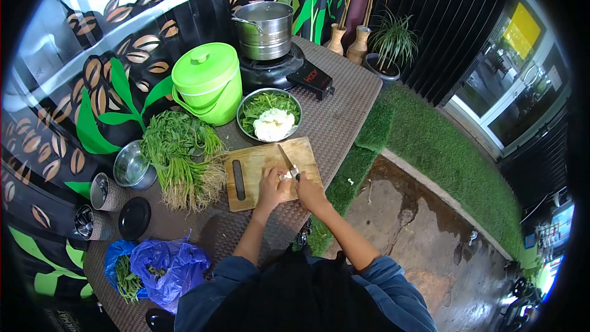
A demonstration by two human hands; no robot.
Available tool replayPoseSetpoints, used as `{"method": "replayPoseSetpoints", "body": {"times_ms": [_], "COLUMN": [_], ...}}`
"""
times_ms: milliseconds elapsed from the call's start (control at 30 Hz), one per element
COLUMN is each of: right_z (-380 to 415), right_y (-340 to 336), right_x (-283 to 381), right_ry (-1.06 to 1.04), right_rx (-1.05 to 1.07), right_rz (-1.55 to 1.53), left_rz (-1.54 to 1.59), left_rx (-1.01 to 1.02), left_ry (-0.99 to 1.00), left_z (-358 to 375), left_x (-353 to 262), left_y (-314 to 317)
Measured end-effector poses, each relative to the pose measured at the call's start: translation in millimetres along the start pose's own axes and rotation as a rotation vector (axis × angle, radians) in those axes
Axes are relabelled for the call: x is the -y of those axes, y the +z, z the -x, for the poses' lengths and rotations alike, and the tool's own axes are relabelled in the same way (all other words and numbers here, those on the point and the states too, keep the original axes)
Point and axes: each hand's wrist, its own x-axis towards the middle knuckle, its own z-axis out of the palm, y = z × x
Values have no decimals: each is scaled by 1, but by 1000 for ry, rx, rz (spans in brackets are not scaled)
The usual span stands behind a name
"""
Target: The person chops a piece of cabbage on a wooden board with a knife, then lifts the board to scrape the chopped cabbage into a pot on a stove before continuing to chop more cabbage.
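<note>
On the wooden cutting board (252,163), my right hand (309,190) is closed round the handle of a knife (286,157), whose blade points up and left. Just left of it, my left hand (270,188) presses a small white piece (286,176) against the board with its fingers together. Beyond the board is a metal bowl (299,124) of green leaves (265,103) with a white heap (274,124) on top. A large bunch of greens with roots (184,157) lies left of the board.
Behind stand a lidded green bucket (212,86) and a steel pot (265,34) on a black stove (264,74). An empty metal bowl (134,166), two woven cups, a black lid (134,218) and blue plastic bags (169,270) are at left. The table's edge (353,141) runs along the right.
</note>
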Motion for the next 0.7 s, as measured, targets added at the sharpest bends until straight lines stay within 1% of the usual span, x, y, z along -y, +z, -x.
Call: {"method": "replayPoseSetpoints", "body": {"times_ms": [67, 100, 167, 200, 267, 300, 367, 500, 600, 633, 700], "right_z": [2, 4, 14, 19, 27, 30, 23, 7, 5, 7, 14], "right_y": [-9, -11, -9, -4, 16, 24, 30, 4, -8, -6, 3], "right_x": [-6, -7, -9, -7, -2, -1, -8, -12, -10, -8, 0], "right_ry": [-10, -9, -5, -5, 69, 7, 12, -11, 2, 2, 39], "right_rx": [77, 75, 60, 61, -1, -110, -88, 2, 59, 60, -28], "right_rz": [2, 2, 52, 52, 77, 88, 46, -77, -79, -79, -36], "left_rz": [112, 113, 95, 95, 90, 90, 35, 51, 70, 69, 66], "left_rx": [24, 25, -109, -109, -100, -99, -106, -63, -76, -84, -95], "left_ry": [-50, -49, -98, -98, -163, -162, -99, -133, -153, -137, -123], "left_z": [0, 0, 1, 2, 2, 2, 0, 3, 3, 3, 3], "left_x": [2, 2, 1, 0, -4, -6, -10, -2, -2, -2, -1], "left_y": [-2, -2, -1, -2, -5, -5, -7, -5, -3, -4, -3]}}
